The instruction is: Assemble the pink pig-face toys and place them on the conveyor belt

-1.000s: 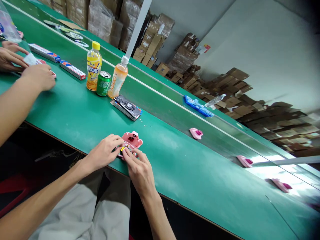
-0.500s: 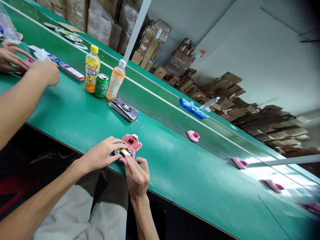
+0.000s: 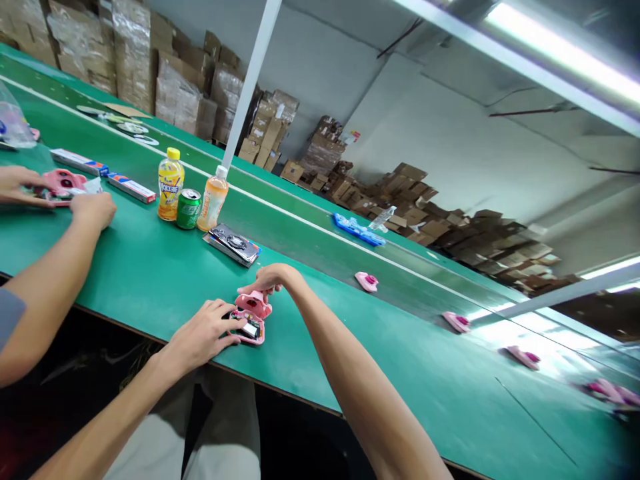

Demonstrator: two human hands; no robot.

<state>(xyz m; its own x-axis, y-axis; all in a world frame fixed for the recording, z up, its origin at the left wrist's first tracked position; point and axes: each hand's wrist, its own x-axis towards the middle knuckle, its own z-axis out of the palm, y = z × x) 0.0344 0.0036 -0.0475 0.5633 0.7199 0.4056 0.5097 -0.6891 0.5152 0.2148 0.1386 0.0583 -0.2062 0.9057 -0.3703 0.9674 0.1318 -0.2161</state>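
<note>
An opened pink plastic toy casing point(image 3: 257, 335) lies on the green table near its front edge, its two halves folded apart. A dark battery-like block with a white label and some wiring shows in the lower half. My left hand point(image 3: 207, 330) grips that half from the left, thumb at the near edge and fingers across the inside. From behind, my right hand point(image 3: 270, 277) reaches over with bent fingers at the top of the upper half point(image 3: 254, 304), which has a dark red opening. Its fingertips are partly hidden by the shell.
Beyond my hands lies a black phone-like device point(image 3: 235, 243) on a box. An orange drink bottle point(image 3: 213, 200), green can point(image 3: 189, 209) and yellow-capped bottle point(image 3: 171, 185) stand behind it. A co-worker's hands point(image 3: 93, 210) handle another pink casing. Pink pieces point(image 3: 367, 281) lie along the belt.
My right hand has moved from the near side of the casing to its far side, at the upper half. My left hand stays on the casing. The view has tilted up.
</note>
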